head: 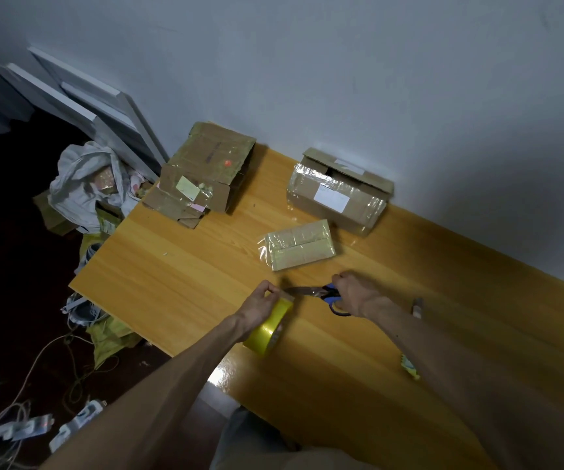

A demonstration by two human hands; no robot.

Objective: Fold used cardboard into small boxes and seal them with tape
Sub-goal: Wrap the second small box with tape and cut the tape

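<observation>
My left hand (259, 305) grips a yellow roll of tape (268, 329) just above the wooden table (172, 266), thumb and fingers pinching the tape's free end. My right hand (353, 293) holds blue-handled scissors (321, 295), blades pointing left toward that tape end. Beyond my hands lies a small box wrapped in clear tape (299, 245). A bigger taped box with a white label (340, 191) stands against the wall, its top flap up. A stack of flattened used cardboard (202, 171) lies at the table's far left corner.
A small tool with a pale handle (418, 307) and a yellow scrap (409, 366) lie by my right forearm. Off the left edge, the dark floor holds a white bag (87, 181), cables (19, 401) and yellow wrappers. White boards (80, 106) lean on the wall.
</observation>
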